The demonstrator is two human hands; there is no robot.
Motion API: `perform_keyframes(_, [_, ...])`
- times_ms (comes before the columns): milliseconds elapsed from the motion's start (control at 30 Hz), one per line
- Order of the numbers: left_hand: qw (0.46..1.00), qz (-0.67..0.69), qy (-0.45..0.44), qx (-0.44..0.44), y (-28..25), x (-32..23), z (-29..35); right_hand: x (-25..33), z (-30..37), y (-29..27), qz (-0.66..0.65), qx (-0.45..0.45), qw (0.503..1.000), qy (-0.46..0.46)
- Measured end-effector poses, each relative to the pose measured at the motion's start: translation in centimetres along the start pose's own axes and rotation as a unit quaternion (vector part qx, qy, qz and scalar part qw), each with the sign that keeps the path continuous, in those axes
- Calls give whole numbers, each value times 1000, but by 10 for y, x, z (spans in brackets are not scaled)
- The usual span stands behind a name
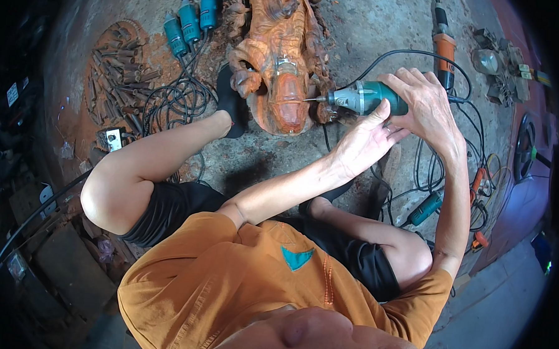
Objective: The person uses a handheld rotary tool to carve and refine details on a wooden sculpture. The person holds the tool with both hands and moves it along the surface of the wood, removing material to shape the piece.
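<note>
A teal die grinder (364,98) with a grey nose lies level, its thin bit pointing left. The bit's tip meets the right edge of an orange-brown wood carving (291,100); whether it touches the wood I cannot tell. My right hand (420,102) is wrapped over the back of the grinder's body from above. From below, my left hand (370,136) holds the same tool, thumb up along its side and fingers partly hidden near my right hand. The carving lies on the floor ahead of me, between my feet, with curled, pierced shapes along its sides.
Several teal power tools (189,22) stand at the back left, above tangled black cords (176,101) and a heap of chisels (112,73). An orange grinder (445,54) lies back right; another teal tool (425,209) sits near my right knee. Cords cross the concrete floor.
</note>
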State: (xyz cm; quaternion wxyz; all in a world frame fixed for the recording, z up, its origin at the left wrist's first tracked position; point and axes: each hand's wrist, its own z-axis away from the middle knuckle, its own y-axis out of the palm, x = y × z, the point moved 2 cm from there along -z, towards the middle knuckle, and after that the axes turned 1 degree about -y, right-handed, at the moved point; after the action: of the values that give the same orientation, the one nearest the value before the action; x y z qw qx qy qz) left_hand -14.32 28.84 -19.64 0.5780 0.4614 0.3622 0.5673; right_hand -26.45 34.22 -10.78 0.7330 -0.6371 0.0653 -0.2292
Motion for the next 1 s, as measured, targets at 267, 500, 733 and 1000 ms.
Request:
perform_keyframes(267, [1000, -17, 20, 5, 2, -6, 4, 4, -5, 0, -8, -16, 1000, -14])
perform_keyframes(500, [999, -43, 28, 9, 1, -5, 4, 5, -5, 3, 0, -17, 1000, -9])
perform_keyframes(733, [999, -43, 20, 9, -3, -2, 1, 3, -4, 3, -13, -5, 1000, -4])
perform_keyframes(1000, [999, -38, 15, 6, -7, 2, -4, -4, -1, 10, -10, -4, 1000, -5])
